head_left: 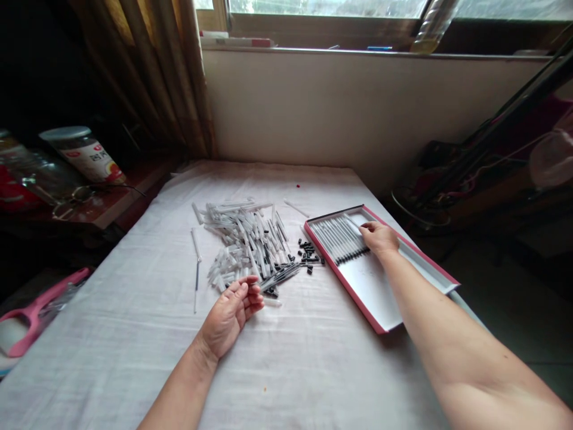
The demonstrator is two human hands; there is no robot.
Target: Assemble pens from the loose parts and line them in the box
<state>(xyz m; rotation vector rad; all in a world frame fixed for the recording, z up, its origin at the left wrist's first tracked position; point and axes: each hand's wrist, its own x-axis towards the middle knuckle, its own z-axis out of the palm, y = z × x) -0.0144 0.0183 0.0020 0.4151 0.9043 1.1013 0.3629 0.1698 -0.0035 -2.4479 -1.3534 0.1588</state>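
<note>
My right hand (380, 237) reaches over a shallow box lid (344, 283) with pink edges and pinches the upper end of a clear-barrelled pen (352, 221). That pen lies at the right end of a row of similar pens (335, 236) set side by side, dark tips towards me. My left hand (235, 307) is palm up with loosely curled fingers, and nothing shows in it. It is at the near edge of a heap of clear pen barrels and caps (246, 233). Beside its fingertips lies a bundle of dark ink refills (282, 275).
Small black plugs (308, 254) are scattered between heap and lid. A barrel with a refill (196, 269) lies apart on the white cloth (147, 334). Pink-handled scissors (40, 310) sit at the left edge. A labelled jar (85, 155) stands on a side table.
</note>
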